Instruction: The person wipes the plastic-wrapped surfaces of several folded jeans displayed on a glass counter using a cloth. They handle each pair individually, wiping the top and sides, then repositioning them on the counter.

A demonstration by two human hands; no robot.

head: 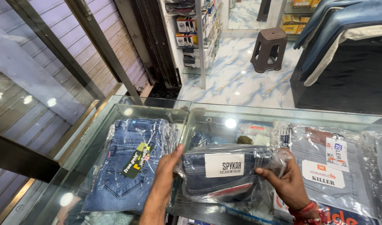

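Holding a folded pair of dark blue jeans in a clear plastic bag (pixel 226 173) above the glass counter (pixel 207 109), I clamp my left hand (pixel 166 171) and right hand (pixel 287 181) on its two ends. Next, I think, it needs a gentle set-down beside the lighter blue bagged jeans (pixel 128 162).

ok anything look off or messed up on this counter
Nothing stands out. Both hands, left hand and right hand, hold a bagged pair of dark jeans above the glass counter; the other bagged jeans lie flat, wrappers crinkled but intact.
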